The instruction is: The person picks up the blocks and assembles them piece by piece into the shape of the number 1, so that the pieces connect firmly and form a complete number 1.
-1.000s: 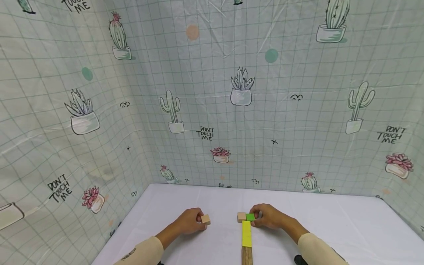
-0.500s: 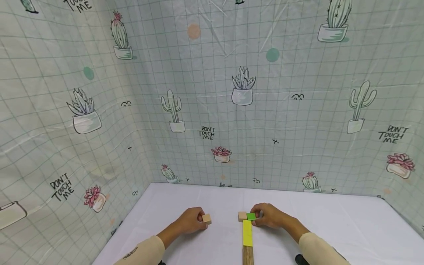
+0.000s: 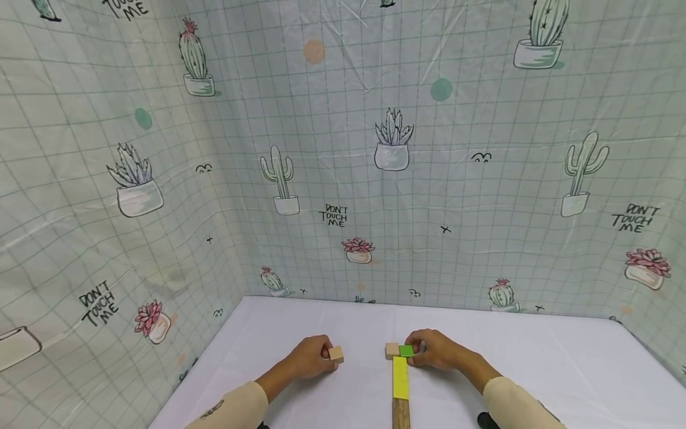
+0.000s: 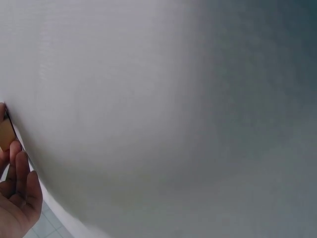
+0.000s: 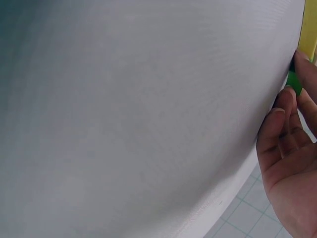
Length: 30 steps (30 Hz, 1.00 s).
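Note:
On the white table (image 3: 348, 322), my left hand (image 3: 309, 360) grips a small tan wooden cube (image 3: 336, 354) at its fingertips. In the left wrist view only a sliver of that cube (image 4: 5, 134) shows beside my fingers (image 4: 19, 173). My right hand (image 3: 431, 348) pinches a small green block (image 3: 405, 350), which sits next to another tan cube (image 3: 392, 350). A long yellow block (image 3: 399, 378) lies just in front of them, followed by a brown wooden block (image 3: 399, 413). The right wrist view shows the green block (image 5: 294, 82) at my fingertips (image 5: 282, 106) and a yellow edge (image 5: 310, 25).
Cactus-patterned sheets (image 3: 343, 167) wall the table at the back and on both sides. A dark object (image 3: 486, 420) lies under my right forearm at the front edge. White tabletop fills most of both wrist views.
My left hand has slid the tan cube a little to the right. My right hand stays on the green block.

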Tool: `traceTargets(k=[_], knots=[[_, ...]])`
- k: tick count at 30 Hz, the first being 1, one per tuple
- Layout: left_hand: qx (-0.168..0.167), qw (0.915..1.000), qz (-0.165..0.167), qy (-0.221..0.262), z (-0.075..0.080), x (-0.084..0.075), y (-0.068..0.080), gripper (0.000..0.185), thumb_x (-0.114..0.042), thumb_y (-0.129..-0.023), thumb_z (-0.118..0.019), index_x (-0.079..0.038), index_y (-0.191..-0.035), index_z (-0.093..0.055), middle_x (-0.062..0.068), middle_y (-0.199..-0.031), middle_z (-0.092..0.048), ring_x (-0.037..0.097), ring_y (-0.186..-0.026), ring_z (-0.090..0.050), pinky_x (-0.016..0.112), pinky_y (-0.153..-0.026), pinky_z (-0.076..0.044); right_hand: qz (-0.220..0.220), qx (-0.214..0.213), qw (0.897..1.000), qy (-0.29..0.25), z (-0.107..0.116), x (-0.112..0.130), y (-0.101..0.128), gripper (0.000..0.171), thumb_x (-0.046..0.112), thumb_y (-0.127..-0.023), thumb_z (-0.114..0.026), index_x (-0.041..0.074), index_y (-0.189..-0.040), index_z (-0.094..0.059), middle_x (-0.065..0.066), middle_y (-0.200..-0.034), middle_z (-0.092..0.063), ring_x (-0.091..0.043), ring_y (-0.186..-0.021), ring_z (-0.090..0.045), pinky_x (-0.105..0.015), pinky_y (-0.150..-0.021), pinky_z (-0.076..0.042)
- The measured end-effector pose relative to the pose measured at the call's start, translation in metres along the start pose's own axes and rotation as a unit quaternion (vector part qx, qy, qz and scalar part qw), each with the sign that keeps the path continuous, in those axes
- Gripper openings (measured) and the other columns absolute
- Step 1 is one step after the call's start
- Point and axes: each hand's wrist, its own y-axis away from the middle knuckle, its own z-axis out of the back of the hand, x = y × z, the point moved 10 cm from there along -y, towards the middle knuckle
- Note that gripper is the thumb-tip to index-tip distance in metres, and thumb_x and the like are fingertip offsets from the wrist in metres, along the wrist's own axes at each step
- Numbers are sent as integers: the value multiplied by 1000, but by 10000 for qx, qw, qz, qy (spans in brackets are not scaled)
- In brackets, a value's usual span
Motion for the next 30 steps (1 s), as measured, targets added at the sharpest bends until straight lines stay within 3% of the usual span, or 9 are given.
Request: traceTargets(k=[30], knots=[[106,9999,5,-56,-12,-13,-8,22,-19,-86,-78,-9,-97,-62,-5,-80,-53,9,-74,-47,24,-65,-39,-38,27,10000,-16,0,-1,-1,25,20,-86,-79,10,-106,-68,3,-88,-57,-14,-83,-49,-27,-72,-40]])
